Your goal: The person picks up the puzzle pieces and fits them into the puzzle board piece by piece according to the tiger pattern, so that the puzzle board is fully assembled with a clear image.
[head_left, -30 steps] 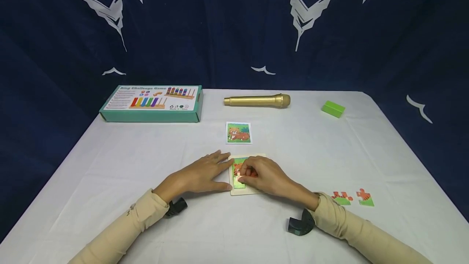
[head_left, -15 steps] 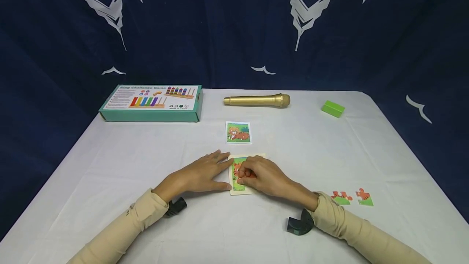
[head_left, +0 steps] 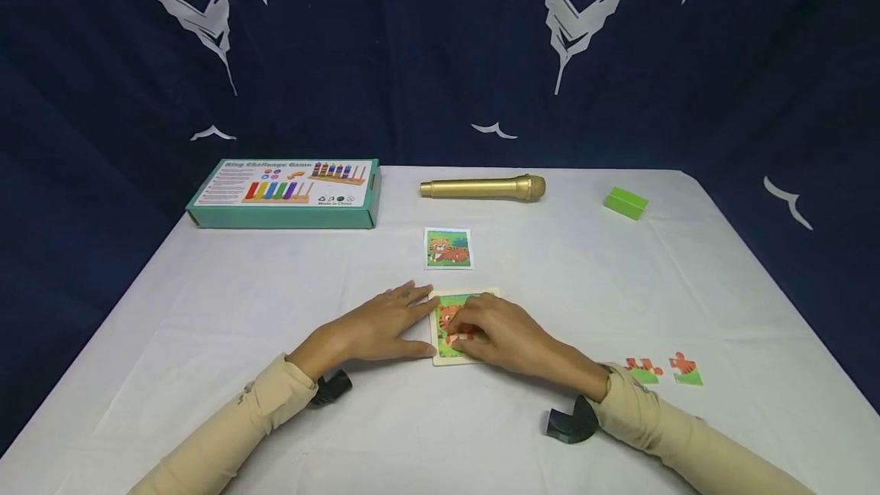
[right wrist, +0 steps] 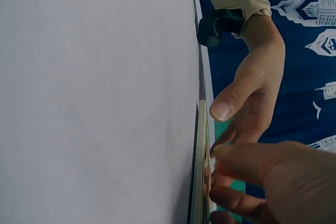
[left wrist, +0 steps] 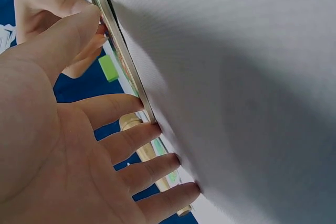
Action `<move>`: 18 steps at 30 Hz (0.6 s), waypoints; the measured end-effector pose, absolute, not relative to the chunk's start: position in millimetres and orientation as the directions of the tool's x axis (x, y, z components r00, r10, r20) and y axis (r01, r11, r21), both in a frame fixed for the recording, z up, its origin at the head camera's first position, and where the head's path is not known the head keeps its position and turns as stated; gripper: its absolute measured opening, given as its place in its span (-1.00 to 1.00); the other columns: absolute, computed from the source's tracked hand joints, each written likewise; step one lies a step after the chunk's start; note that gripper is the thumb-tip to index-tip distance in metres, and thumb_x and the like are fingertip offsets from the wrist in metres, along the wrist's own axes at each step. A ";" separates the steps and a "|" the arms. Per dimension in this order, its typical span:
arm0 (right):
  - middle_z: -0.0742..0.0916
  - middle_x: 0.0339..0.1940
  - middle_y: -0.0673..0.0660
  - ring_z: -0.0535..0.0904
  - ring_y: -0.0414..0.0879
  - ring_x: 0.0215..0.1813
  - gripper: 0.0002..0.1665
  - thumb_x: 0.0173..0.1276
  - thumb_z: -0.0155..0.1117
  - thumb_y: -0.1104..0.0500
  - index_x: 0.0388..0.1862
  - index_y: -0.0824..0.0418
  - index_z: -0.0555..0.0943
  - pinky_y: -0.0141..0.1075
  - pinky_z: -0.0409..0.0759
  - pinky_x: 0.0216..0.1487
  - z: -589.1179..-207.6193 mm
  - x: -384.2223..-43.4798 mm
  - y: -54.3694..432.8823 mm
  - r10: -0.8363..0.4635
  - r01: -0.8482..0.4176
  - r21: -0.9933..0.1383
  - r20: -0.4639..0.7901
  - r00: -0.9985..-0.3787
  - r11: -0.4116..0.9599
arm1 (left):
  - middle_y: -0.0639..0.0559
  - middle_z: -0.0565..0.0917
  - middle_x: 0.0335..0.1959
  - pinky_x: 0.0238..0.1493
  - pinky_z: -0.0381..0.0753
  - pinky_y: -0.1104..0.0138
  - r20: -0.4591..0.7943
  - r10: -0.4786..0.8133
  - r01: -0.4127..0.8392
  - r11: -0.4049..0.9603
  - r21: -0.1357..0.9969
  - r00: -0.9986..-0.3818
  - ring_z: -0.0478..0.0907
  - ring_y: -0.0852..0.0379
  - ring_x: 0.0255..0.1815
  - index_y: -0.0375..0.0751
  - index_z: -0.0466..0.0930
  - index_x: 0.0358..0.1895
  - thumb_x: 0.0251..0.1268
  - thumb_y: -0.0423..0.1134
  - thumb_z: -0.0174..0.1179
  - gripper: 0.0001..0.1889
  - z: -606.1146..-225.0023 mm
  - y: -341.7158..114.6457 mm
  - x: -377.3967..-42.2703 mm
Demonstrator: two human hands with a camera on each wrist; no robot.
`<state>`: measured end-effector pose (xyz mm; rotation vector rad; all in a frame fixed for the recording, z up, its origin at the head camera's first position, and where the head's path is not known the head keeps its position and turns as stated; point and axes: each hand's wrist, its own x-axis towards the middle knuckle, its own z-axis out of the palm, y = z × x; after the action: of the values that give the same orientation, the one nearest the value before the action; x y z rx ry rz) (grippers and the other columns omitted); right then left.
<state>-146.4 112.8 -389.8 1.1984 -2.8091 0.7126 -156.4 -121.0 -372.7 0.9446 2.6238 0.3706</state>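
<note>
A small wooden jigsaw board (head_left: 445, 361) with a tiger picture lies near the middle of the table. Along its left edge rests my left hand (head_left: 386, 325), fingers spread and nearly straight; in the left wrist view its thumb and index fingertips meet the board's edge (left wrist: 124, 51). My right hand (head_left: 510, 334) covers the right part of the board. Its curled fingers and thumb are down on an orange puzzle piece (head_left: 459, 338) in the picture, mostly hidden beneath them. In the right wrist view the thumb (right wrist: 236, 158) sits right at the board's face.
Beyond the board lies a tiger picture card (head_left: 448, 249). Two loose puzzle pieces, one of them a corner-like piece (head_left: 685, 370), lie by the right forearm. At the back are a green game box (head_left: 285, 218), a gold microphone (head_left: 481, 189) and a green block (head_left: 626, 204).
My right hand has shifted slightly right, its thumb drawing back, and more of the tiger picture shows. The left hand stays in place at the board's edge.
</note>
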 end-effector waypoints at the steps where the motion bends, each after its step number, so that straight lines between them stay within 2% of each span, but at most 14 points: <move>1: 0.61 -0.29 -0.19 0.44 -0.28 -0.19 -0.87 0.26 0.36 0.08 -0.21 -0.03 0.72 -0.35 0.46 -0.18 -389.4 -145.6 114.7 -0.692 -0.696 -0.405 0.185 -0.698 0.593 | -0.07 0.11 0.52 0.48 -0.01 0.01 -0.212 0.653 0.568 0.745 0.349 -0.727 -0.11 -0.11 0.55 -0.12 0.14 0.49 0.27 0.25 0.11 -0.17 -372.6 -120.9 -156.2; 5: 0.61 -0.21 -0.21 0.45 -0.30 -0.06 -0.84 0.30 0.32 0.07 -0.15 -0.05 0.75 -0.31 0.49 -0.02 -386.5 -142.1 124.0 -0.729 -0.727 -0.424 0.196 -0.656 0.540 | -0.08 0.12 0.52 0.47 -0.01 0.01 -0.202 0.660 0.573 0.738 0.357 -0.724 -0.10 -0.13 0.55 -0.15 0.16 0.48 0.27 0.24 0.12 -0.18 -371.7 -120.6 -155.7; 7: 0.60 -0.20 -0.22 0.44 -0.31 -0.05 -0.82 0.31 0.32 0.05 -0.13 -0.06 0.75 -0.31 0.49 -0.01 -385.3 -140.6 129.0 -0.740 -0.730 -0.436 0.189 -0.646 0.526 | -0.08 0.12 0.52 0.48 -0.01 0.02 -0.201 0.660 0.573 0.738 0.356 -0.724 -0.10 -0.12 0.55 -0.15 0.16 0.48 0.27 0.23 0.12 -0.18 -371.4 -120.7 -155.7; 12: 0.61 -0.15 -0.24 0.44 -0.33 -0.06 -0.79 0.31 0.32 0.07 -0.09 -0.05 0.74 -0.32 0.51 -0.03 -385.0 -138.4 144.8 -0.730 -0.713 -0.463 0.184 -0.658 0.526 | -0.07 0.12 0.52 0.48 -0.01 0.03 -0.201 0.656 0.568 0.740 0.360 -0.727 -0.10 -0.12 0.55 -0.14 0.16 0.48 0.26 0.23 0.13 -0.18 -371.9 -120.9 -155.7; 18: 0.64 -0.11 -0.24 0.51 -0.29 0.01 -0.77 0.27 0.36 0.18 -0.10 -0.05 0.72 -0.27 0.54 0.03 -386.9 -136.0 176.1 -0.688 -0.704 -0.496 0.258 -0.678 0.508 | -0.07 0.12 0.52 0.48 -0.03 0.02 -0.205 0.655 0.560 0.740 0.372 -0.728 -0.12 -0.11 0.55 -0.14 0.17 0.48 0.25 0.23 0.14 -0.17 -372.5 -120.6 -155.2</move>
<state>-136.0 176.1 -386.9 1.2480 -2.7038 0.9091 -155.2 -120.6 -372.5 0.9433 2.6180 0.4101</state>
